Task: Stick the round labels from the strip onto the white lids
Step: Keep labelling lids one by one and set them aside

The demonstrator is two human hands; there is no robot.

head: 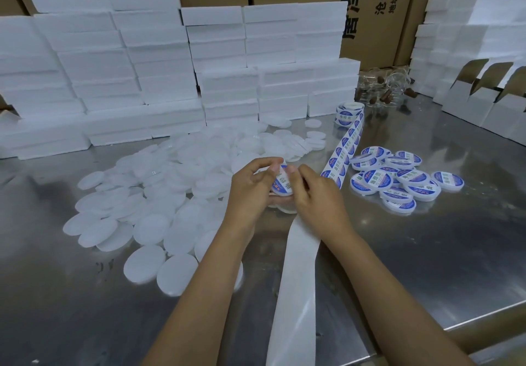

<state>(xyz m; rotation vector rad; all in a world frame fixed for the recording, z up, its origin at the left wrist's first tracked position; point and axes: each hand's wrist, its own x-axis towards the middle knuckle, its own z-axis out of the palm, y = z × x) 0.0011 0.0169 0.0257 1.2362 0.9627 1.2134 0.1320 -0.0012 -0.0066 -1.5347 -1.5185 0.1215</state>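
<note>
1. Left hand (250, 186): fingers curled round a round white plastic lid (280, 185), held tilted on edge above the brushed steel table (427, 251). Thumb and fingertips sit on the lid's rim.
2. Right hand (316, 195): fingers bent, thumb tip and fingertips pressing on the round blue-and-white label (281, 180) on that lid's face. Label partly hidden by the fingers; cannot tell if it is fully stuck down.
3. Just under the right wrist: bare white backing strip (296, 266), labels already gone from it, running toward the near table edge between the two forearms.
4. Just right of the right fingers: same strip with blue round labels on it (345, 149), running away and to the right up to a small label roll (348, 112).
5. Right of the right hand, near it: loose pile of labelled white lids (398, 176), blue faces up, some overlapping.
6. Left of and beyond the left hand: large spread of unlabelled white lids (159, 195), heaped and overlapping, some touching the left forearm's outline.
7. Further out, behind the lids: stacked white foam blocks (142, 66), several tiers.
8. Behind those: brown cardboard cartons (378, 9) with black print.
9. Far right: folded white card boxes (484, 98), flaps open. Beside the roll: clear jars with brown stoppers (384, 89), blurred.
</note>
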